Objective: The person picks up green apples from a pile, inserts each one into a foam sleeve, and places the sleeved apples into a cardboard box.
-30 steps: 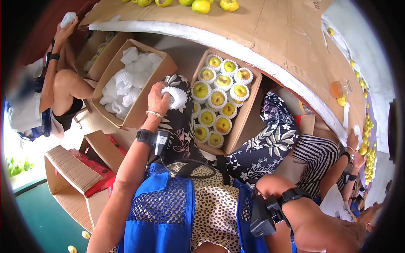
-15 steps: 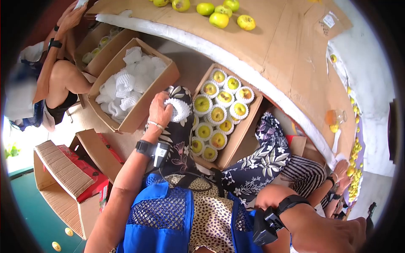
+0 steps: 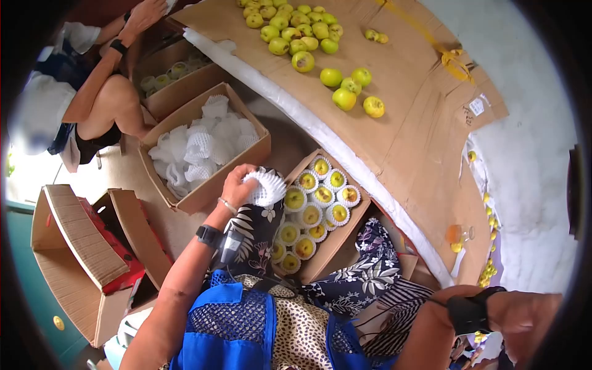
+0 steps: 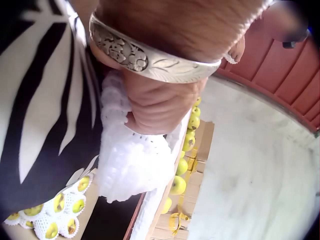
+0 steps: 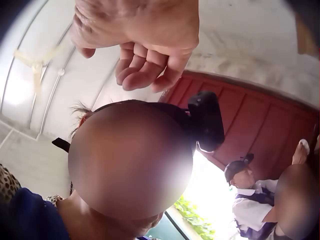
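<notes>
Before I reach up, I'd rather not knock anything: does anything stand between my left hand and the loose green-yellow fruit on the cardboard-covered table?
Yes: the padded white edge of the table runs between your left hand, which grips a white foam net, and the loose fruit. Nothing else visible is directly between.

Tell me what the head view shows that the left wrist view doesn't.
Only the head view shows the carton of loose foam nets and the jar of orange liquid. Only the left wrist view makes out the flower carving on the bracelet. Both show the left hand gripping white foam netting, net-wrapped fruit, loose green fruit and yellow strapping.
</notes>
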Tool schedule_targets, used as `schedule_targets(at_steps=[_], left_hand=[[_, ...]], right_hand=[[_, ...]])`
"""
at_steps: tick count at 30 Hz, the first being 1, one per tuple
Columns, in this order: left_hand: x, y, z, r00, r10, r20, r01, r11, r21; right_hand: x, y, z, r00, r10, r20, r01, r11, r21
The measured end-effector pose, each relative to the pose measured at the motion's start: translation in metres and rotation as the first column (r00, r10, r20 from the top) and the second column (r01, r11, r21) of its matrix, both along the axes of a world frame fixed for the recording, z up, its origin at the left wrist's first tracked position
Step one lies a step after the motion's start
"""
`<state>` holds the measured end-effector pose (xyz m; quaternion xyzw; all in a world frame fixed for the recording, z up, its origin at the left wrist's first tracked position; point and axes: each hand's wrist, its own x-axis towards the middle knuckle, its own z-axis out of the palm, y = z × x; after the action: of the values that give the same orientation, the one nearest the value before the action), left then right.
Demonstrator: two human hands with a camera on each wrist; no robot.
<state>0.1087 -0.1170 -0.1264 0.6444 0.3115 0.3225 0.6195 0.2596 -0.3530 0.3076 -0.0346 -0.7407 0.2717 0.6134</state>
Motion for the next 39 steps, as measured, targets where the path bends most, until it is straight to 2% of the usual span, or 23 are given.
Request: schedule_targets(at_steps=[1,2,3,4,5,6,7,8,9,11,13,15,17,18,21,25,26,29,30,33,34,37,39], left_hand=[[0.009,-0.001,0.018,0.984,-0.050,0.169,0.090,0.967,-0.237],[0.011,-0.005,0.044,0.934,-0.099,0.343,0.230,0.901,-0.368],[0.013,-0.007,0.054,0.846,-0.103,0.524,0.408,0.757,-0.511],[0.014,-0.015,0.069,0.786,-0.117,0.607,0.491,0.713,-0.500],[0.016,-0.017,0.086,0.724,-0.136,0.676,0.567,0.675,-0.472],[0.016,-0.019,0.099,0.716,-0.150,0.682,0.568,0.694,-0.443],[0.013,-0.025,0.110,0.713,-0.166,0.682,0.567,0.709,-0.420],[0.010,-0.030,0.122,0.703,-0.139,0.697,0.573,0.691,-0.441],[0.010,-0.034,0.123,0.687,-0.140,0.713,0.569,0.714,-0.408],[0.010,-0.041,0.122,0.650,-0.144,0.747,0.559,0.756,-0.340],[0.006,-0.051,0.128,0.684,-0.079,0.725,0.552,0.706,-0.443],[0.012,-0.064,0.125,0.790,-0.080,0.608,0.419,0.794,-0.440],[0.019,-0.078,0.127,0.789,-0.081,0.609,0.417,0.798,-0.434],[0.020,-0.082,0.129,0.790,-0.087,0.607,0.415,0.804,-0.426],[0.029,-0.090,0.125,0.786,-0.195,0.587,0.408,0.877,-0.255],[0.035,-0.094,0.125,0.842,-0.248,0.479,0.286,0.958,-0.006],[0.035,-0.093,0.126,0.827,-0.297,0.478,0.330,0.944,0.016],[0.034,-0.100,0.129,0.891,-0.275,0.360,0.293,0.956,0.005],[0.035,-0.101,0.128,0.893,-0.303,0.333,0.290,0.953,0.092],[0.028,-0.094,0.127,0.963,-0.265,-0.040,0.253,0.850,0.462],[0.026,-0.095,0.126,0.969,-0.246,-0.036,0.241,0.894,0.378],[0.029,-0.090,0.117,0.970,-0.237,0.056,0.177,0.844,0.507],[0.033,-0.091,0.119,0.981,-0.177,0.073,0.106,0.820,0.563]], right_hand=[[-0.001,-0.005,0.005,0.999,0.021,0.050,-0.021,1.000,0.004],[-0.003,-0.007,0.008,0.995,0.041,0.096,-0.042,0.999,0.002],[-0.004,0.001,-0.007,0.986,0.170,0.007,-0.170,0.986,0.002],[-0.003,0.007,-0.029,0.985,0.147,-0.085,-0.141,0.987,0.073],[-0.012,0.010,-0.057,0.889,0.150,-0.432,-0.141,0.989,0.052],[-0.021,0.013,-0.084,0.692,0.112,-0.714,-0.101,0.993,0.058],[-0.019,0.016,-0.121,0.547,-0.117,-0.829,-0.119,0.969,-0.215],[-0.021,0.027,-0.155,0.586,-0.407,-0.701,0.046,0.880,-0.472],[-0.022,0.039,-0.189,0.597,-0.634,-0.492,0.192,0.708,-0.680],[-0.033,0.044,-0.236,0.656,-0.723,-0.215,0.341,0.538,-0.771],[-0.034,0.040,-0.256,0.588,-0.809,0.020,0.551,0.382,-0.742],[-0.036,0.024,-0.266,0.599,-0.800,0.030,0.465,0.317,-0.826],[-0.036,0.014,-0.277,0.546,-0.782,0.301,0.662,0.183,-0.727],[-0.039,0.012,-0.282,0.594,-0.772,0.227,0.580,0.215,-0.786],[-0.043,0.006,-0.288,0.548,-0.782,0.299,0.711,0.247,-0.658],[-0.040,0.001,-0.305,0.617,-0.782,0.091,0.534,0.330,-0.778],[-0.039,0.000,-0.305,0.590,-0.783,0.197,0.617,0.280,-0.736],[-0.041,0.004,-0.312,0.678,-0.708,0.196,0.508,0.260,-0.821],[-0.045,0.004,-0.314,0.707,-0.680,0.194,0.467,0.242,-0.850],[-0.053,0.007,-0.307,0.676,-0.674,0.298,0.581,0.237,-0.779],[-0.053,0.008,-0.308,0.683,-0.668,0.297,0.573,0.237,-0.784],[-0.053,0.008,-0.321,0.703,-0.646,0.297,0.548,0.227,-0.805],[-0.050,0.008,-0.333,0.654,-0.723,0.223,0.503,0.195,-0.842]])
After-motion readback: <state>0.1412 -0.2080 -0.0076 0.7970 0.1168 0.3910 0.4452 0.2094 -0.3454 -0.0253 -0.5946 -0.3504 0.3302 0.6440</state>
